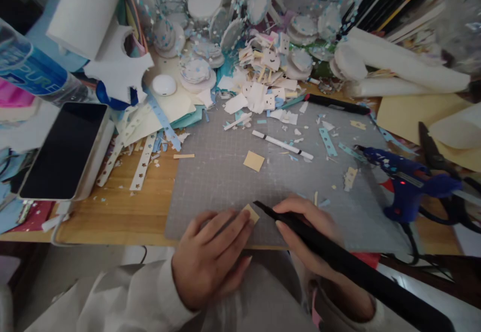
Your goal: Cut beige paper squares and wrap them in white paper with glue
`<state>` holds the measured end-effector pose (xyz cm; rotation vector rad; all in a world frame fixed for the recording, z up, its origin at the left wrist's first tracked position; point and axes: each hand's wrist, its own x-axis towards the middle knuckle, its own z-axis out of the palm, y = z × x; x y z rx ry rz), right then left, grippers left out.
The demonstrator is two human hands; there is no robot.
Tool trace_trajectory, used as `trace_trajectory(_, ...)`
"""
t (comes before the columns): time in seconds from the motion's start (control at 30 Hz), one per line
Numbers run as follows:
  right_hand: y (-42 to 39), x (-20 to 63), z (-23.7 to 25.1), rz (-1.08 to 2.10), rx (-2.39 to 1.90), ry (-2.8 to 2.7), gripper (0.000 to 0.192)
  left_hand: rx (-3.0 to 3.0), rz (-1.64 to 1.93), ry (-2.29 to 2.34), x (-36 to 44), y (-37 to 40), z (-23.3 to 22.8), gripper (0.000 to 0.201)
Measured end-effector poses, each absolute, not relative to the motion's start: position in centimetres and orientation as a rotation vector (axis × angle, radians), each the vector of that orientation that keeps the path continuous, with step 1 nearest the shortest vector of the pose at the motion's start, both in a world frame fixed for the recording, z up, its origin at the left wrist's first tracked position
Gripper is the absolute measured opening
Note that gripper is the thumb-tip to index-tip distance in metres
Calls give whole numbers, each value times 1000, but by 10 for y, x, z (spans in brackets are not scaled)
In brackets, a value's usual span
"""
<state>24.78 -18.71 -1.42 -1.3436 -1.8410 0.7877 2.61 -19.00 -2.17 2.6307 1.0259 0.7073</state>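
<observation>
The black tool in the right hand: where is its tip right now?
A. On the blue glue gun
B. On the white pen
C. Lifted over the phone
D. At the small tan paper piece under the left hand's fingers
D: the black tool in the right hand points its tip at the small tan paper piece, which the left hand presses onto the grey cutting mat.

Most of the small tan card [252, 213] under left-hand fingertips [240, 220]; black tool's [338, 259] rear end past the frame edge.

Glue gun [408, 184] right of mat [225, 171] (tablet [63, 149] left).
</observation>
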Motion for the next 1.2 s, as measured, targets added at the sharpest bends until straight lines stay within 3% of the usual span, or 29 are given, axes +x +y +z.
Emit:
trace_trajectory(0.43,-177,246,-17,786,-1209,-2032,22,2621,730,1149,35,-193,-30,33)
trace_trajectory(0.6,-174,244,-12,747,-1278,-2169,11,2605,754,1177,38,-193,-31,31)
trace_trajectory(1.2,-174,244,-10,732,-1268,-2243,13,2573,753,1181,38,-191,-29,32)
